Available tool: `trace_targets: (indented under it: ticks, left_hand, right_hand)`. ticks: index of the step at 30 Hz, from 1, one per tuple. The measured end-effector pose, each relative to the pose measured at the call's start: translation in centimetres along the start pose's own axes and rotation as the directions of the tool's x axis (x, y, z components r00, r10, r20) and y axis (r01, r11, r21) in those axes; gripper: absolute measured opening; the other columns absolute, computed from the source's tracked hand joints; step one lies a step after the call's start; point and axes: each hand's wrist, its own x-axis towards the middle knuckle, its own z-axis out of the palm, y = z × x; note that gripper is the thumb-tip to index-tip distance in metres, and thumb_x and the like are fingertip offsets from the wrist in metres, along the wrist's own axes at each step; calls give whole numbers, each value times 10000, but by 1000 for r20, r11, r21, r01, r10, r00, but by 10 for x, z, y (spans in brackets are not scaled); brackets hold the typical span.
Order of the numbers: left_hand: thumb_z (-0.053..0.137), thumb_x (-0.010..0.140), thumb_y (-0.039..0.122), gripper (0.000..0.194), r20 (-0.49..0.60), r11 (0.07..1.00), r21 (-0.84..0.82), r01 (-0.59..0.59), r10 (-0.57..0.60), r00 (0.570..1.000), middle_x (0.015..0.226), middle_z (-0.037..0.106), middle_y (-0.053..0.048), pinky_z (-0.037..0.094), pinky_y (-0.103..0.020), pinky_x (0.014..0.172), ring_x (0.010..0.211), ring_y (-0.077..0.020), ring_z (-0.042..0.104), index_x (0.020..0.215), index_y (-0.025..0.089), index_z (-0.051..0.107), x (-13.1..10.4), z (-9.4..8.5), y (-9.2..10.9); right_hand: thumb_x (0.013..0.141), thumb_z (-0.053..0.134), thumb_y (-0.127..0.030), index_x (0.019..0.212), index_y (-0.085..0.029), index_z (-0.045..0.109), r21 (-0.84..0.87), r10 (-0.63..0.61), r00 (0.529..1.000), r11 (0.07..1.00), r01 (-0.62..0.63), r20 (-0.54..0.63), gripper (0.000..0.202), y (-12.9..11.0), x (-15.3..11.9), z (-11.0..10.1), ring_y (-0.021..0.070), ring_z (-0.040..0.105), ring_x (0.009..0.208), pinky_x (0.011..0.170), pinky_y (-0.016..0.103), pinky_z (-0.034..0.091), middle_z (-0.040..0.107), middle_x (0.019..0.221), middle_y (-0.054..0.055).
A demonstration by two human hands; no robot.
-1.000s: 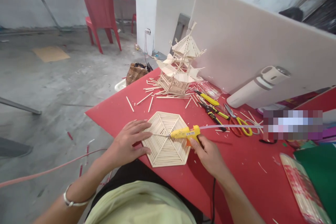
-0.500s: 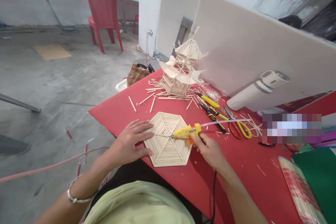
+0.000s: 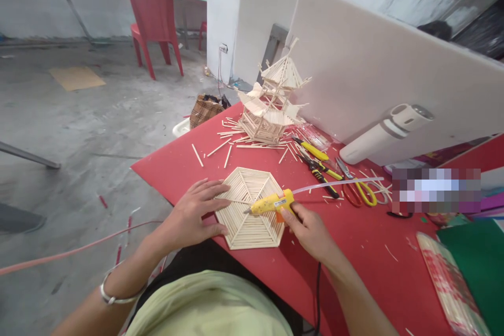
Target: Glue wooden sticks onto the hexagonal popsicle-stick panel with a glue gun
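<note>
An octagonal panel of thin wooden sticks (image 3: 252,233) lies at the near edge of the red table. My left hand (image 3: 200,210) rests on its left side, fingers spread, fingertips by a stick that runs toward the centre. Wrapped round the handle of a yellow glue gun (image 3: 271,203), my right hand (image 3: 305,223) is over the panel's right side. The gun's nozzle points left, near the panel's middle, and a clear glue stick (image 3: 338,184) juts from its back. Whether the nozzle touches the sticks is too small to tell.
Beyond the panel stands a stick pagoda (image 3: 271,100) with loose sticks round it. Pliers (image 3: 321,173), scissors (image 3: 364,194) and a white bottle (image 3: 386,134) lie to the right. A pack of sticks (image 3: 449,283) is at the near right. The gun's black cord (image 3: 318,299) hangs down.
My right hand has shifted the glue gun slightly left and down, so its nozzle sits lower left of where it was. My left hand has hardly moved.
</note>
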Motion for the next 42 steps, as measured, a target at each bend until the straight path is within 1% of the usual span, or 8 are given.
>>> trace_targets:
  ticks: [3,8,16,20,26,32,37,42]
  left_hand:
    - [740,748,617,545,9,1000,-6,-1,1,1000,1394,614,-106,346,-562,1147,1307,-349,538,1174,278,722,0,0,0]
    - [725,747,646,580,25,1000,17,-4,3,1000,1410,601,-107,335,-560,1153,1314,-345,532,1194,276,712,0,1,-1]
    - [714,753,656,571,25,1000,27,-8,8,1000,1410,601,-103,335,-555,1148,1320,-339,525,1186,284,711,-1,0,-1]
    - [709,750,665,583,33,1000,27,-13,12,999,1407,603,-105,348,-547,1139,1320,-339,524,1189,282,711,0,-1,0]
    - [723,734,665,591,25,1000,14,-18,17,1000,1397,611,-102,353,-553,1135,1317,-345,524,1189,287,715,0,0,0]
    - [723,735,664,590,26,1000,3,-11,11,1000,1393,614,-105,360,-563,1128,1310,-351,528,1189,287,717,0,-1,1]
    - [731,724,666,588,15,1000,-11,-1,2,1000,1390,618,-100,340,-554,1151,1303,-345,537,1177,291,724,0,-1,1]
    - [729,727,666,595,22,1000,14,-9,9,1000,1411,602,-98,346,-561,1144,1319,-351,525,1189,290,716,-1,0,0]
  right_hand:
    - [955,428,-607,935,-209,621,17,-11,999,1000,10,34,443,-4,-1,4,162,548,631,573,253,351,622,705,3]
    - [957,416,-622,848,-210,574,-17,-13,1000,1000,13,-1,454,-4,1,-1,149,508,609,565,254,322,570,670,-13]
    - [960,421,-603,846,-205,579,9,-43,997,999,42,66,443,-11,2,2,153,548,618,558,254,345,612,687,-2]
    - [941,442,-621,817,-205,577,4,9,1000,1000,-9,0,454,-2,3,-4,159,562,593,545,258,364,618,659,3]
    - [942,456,-611,922,-189,620,70,20,998,997,-24,67,453,14,-4,-17,182,640,704,616,274,447,684,780,35]
    - [929,433,-672,899,-191,591,92,105,994,990,-106,10,507,14,-4,-12,175,615,644,600,281,443,648,722,21]
    - [936,430,-662,853,-195,576,116,33,995,992,-44,95,497,5,-7,-7,151,569,601,560,261,405,600,667,-9]
    - [934,437,-659,833,-200,574,81,28,999,996,-29,21,489,4,1,1,143,547,586,549,253,376,583,642,-18]
